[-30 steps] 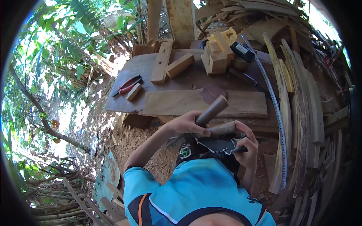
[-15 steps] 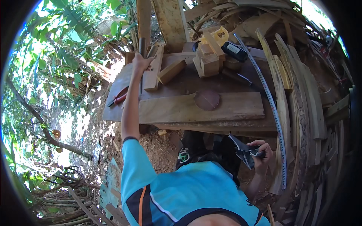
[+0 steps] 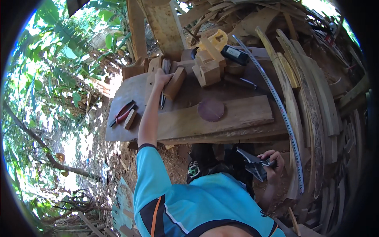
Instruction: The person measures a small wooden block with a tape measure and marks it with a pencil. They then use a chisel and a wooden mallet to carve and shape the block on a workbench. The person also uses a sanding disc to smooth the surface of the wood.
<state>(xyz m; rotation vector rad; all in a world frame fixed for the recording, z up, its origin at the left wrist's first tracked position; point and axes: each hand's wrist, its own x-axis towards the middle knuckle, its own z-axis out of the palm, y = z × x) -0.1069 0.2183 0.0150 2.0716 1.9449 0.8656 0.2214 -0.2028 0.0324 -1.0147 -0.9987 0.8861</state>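
My left hand (image 3: pixel 161 79) reaches over the workbench (image 3: pixel 118 94), its fingers closed around a slender chisel-like tool (image 3: pixel 162 102). The tool's thin dark end points toward me, and greyish handles show beyond the fingers. Just right of this hand, a wooden block (image 3: pixel 175 85) sits at a slant; a light board (image 3: pixel 151 79) lies to its left. Low at the right, my right hand (image 3: pixel 273 161) grips a dark grey, angular object (image 3: pixel 254 165) with a flat pointed end. Its exact kind is unclear.
Red-handled pliers (image 3: pixel 124 113) and a small wood piece (image 3: pixel 130 119) lie at the left. A round brown disc (image 3: pixel 211 110) rests on a plank (image 3: pixel 244 114). Stacked blocks (image 3: pixel 209 69), a black device (image 3: pixel 235 54) and a tape measure (image 3: pixel 272 91) are farther right, beside long timber strips (image 3: pixel 312 94).
My left hand has moved right and slightly nearer with the slender tool, toward the slanted block. The pliers and small wood piece now show fully. My right hand keeps its hold on the dark object.
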